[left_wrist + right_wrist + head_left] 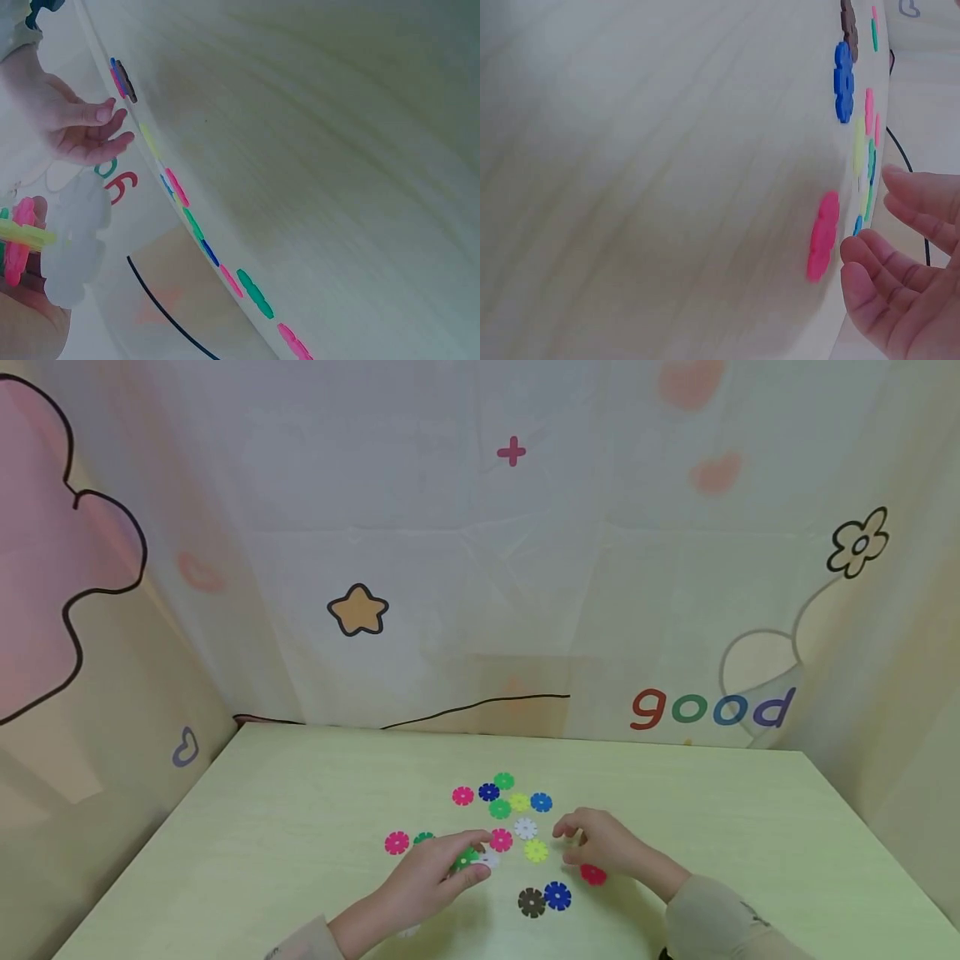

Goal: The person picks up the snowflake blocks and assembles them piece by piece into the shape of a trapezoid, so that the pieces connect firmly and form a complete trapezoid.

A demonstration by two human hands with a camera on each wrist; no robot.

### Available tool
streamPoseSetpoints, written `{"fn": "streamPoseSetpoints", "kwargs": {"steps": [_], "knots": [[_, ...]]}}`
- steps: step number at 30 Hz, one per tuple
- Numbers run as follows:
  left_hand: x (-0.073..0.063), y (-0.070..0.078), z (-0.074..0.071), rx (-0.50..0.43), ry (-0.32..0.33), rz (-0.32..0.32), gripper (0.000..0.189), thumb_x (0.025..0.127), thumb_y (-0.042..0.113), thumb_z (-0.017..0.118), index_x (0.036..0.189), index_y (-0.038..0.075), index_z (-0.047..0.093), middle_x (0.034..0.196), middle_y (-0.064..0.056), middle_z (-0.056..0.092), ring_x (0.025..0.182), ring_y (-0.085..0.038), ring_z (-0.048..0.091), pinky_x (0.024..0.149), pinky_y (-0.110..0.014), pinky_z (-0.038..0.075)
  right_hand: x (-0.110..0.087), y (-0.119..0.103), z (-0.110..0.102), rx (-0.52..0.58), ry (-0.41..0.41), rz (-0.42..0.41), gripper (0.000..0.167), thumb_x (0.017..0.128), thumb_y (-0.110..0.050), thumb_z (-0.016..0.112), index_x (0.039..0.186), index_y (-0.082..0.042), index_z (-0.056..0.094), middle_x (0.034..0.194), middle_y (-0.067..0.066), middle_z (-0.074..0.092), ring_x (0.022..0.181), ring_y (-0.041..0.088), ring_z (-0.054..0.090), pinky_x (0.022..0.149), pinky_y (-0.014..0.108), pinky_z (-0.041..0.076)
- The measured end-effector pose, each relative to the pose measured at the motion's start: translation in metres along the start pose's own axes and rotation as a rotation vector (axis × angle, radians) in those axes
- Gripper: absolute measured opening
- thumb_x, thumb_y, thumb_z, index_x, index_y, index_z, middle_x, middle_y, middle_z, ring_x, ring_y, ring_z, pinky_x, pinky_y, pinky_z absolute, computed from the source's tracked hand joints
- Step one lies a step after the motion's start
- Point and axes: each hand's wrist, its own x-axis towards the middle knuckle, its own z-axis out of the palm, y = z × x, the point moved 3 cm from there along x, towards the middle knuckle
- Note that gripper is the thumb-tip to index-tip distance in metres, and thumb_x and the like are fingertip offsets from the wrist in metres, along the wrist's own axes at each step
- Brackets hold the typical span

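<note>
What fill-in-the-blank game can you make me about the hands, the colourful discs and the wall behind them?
1. The left hand holds joined discs, but the right hand holds ____.
2. Right beside the brown disc lies a ____ disc.
3. The coloured letters on the wall spell ____.

Missing words: nothing; blue; good.

A booth-like, curtained-off space; cartoon-printed cloth (450, 543) lines the left, far and right; a pale worktop (300, 793) stands inside.
</note>
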Motion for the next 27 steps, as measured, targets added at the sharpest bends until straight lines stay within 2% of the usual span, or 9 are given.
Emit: {"fn": "streamPoseSetpoints", "kwargs": {"steps": [6,14,20,27], "knots": [[0.0,0.001,-0.002,-0.011,-0.017,-0.034,0.044,0.087,0.043,0.047,0.126,0.021,0.048,0.122,0.004,0.056,0.109,-0.016,0.054,0.086,-0.035,0.047,0.014,-0.009,0.012,-0.03,-0.024,-0.066,0.025,0.072,-0.013,0.071,0.096,-0.012,0.065,0.085,0.0,0.06,0.077,0.014,0.051,0.071,0.032,0.047],[0.0,0.001,-0.002,-0.022,-0.022,-0.03,0.046,0.087,0.045,0.046,0.126,0.022,0.048,0.121,0.003,0.057,0.108,-0.015,0.055,0.085,-0.033,0.048,0.019,-0.016,0.019,-0.111,0.024,-0.04,0.021,0.07,-0.018,0.074,0.087,-0.011,0.064,0.077,-0.001,0.056,0.071,0.014,0.048,0.066,0.029,0.045],[-0.002,0.002,-0.002,-0.022,-0.015,-0.008,0.044,0.087,0.041,0.048,0.126,0.021,0.048,0.115,0.002,0.06,0.103,-0.013,0.057,0.083,-0.03,0.048,0.019,-0.016,0.023,-0.119,0.04,-0.014,0.02,0.069,-0.019,0.075,0.078,-0.011,0.059,0.071,-0.001,0.051,0.067,0.014,0.045,0.063,0.026,0.041],[-0.002,0.002,-0.001,-0.017,-0.016,-0.001,0.045,0.087,0.045,0.046,0.126,0.022,0.048,0.112,0.003,0.062,0.099,-0.012,0.058,0.081,-0.028,0.049,0.018,-0.017,0.024,-0.111,0.024,-0.006,0.025,0.067,-0.021,0.076,0.085,-0.01,0.062,0.074,-0.001,0.053,0.069,0.014,0.047,0.066,0.028,0.045]]}}
